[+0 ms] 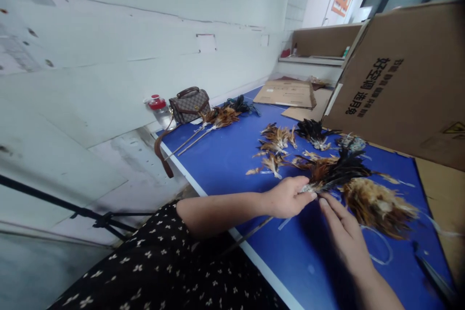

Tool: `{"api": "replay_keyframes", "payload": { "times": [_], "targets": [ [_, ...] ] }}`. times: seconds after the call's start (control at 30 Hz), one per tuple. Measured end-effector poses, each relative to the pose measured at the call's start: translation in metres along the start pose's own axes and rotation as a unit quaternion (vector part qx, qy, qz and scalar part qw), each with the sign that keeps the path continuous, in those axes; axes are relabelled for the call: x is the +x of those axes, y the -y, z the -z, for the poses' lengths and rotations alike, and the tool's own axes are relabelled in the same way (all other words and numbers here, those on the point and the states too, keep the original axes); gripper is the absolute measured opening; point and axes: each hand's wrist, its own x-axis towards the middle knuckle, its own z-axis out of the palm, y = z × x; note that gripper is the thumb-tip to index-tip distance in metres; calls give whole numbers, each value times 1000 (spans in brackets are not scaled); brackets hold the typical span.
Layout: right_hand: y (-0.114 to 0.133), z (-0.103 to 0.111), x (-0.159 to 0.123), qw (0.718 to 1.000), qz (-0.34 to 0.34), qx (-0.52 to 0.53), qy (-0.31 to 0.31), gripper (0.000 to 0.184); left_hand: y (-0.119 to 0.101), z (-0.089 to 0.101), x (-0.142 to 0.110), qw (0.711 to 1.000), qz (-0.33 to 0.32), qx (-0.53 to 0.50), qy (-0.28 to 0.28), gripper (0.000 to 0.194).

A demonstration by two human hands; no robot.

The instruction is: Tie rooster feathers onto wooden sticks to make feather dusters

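My left hand (288, 197) is closed round the base of a bunch of dark and brown feathers (336, 170) bound to a thin stick (250, 233) that runs back under my wrist. My right hand (343, 232) lies just right of it on the blue table (225, 160), fingers stretched out and together, fingertips touching the feather base. A fluffy tan feather bundle (378, 206) lies right of my hands. Small loose feather clumps (276, 143) are scattered further back.
Two finished feather dusters (214, 121) lie at the far left beside a brown handbag (189, 104) and a red-capped bottle (160, 109). A large cardboard box (407, 77) stands at the right. Flat cardboard (286, 93) lies at the far end. White string (381, 247) loops near my right hand.
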Motion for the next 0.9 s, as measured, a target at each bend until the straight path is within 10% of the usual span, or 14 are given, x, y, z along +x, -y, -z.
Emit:
{"api": "replay_keyframes", "payload": {
  "times": [0.37,0.7,0.9],
  "targets": [
    [19,-3,-7,993,15,-62,-97,69,-10,-17,-5,920,-110,375,-21,9],
    [8,13,3,966,145,-195,-94,56,-5,-24,-7,821,-102,561,7,43],
    [6,7,0,994,-21,-51,-93,61,-5,-33,-13,725,-162,670,-5,72]
  ]
}}
